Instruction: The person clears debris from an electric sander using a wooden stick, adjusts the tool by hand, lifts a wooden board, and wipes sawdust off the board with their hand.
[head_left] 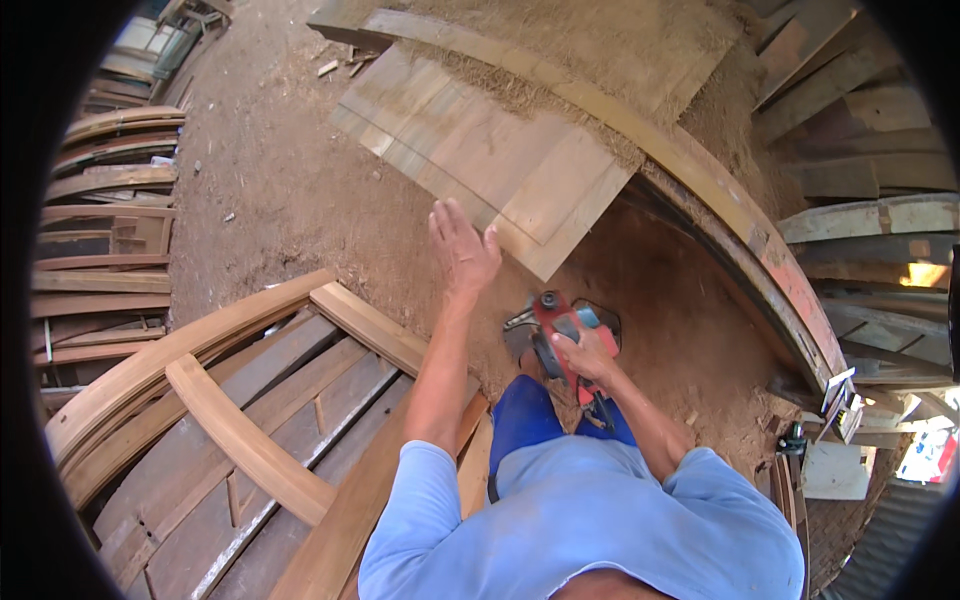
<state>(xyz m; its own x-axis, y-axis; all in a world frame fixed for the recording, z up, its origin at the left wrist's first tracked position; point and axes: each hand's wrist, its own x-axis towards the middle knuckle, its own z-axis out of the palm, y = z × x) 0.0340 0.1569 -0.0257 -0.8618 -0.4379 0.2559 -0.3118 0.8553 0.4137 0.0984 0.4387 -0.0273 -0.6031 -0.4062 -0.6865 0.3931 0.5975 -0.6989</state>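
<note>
Red-and-black handheld power tool (572, 335), just below frame centre: you've got your right hand (588, 358) wrapped round it, probably for control; left hand (466, 252) flat-open beside the pale rectangular wooden panel (500, 155), maybe for steadying.

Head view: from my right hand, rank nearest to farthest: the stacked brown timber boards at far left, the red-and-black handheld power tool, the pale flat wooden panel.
1. Red-and-black handheld power tool: gripped in the right hand.
2. Pale flat wooden panel: ahead, to the left.
3. Stacked brown timber boards: along the view's far left.
</note>
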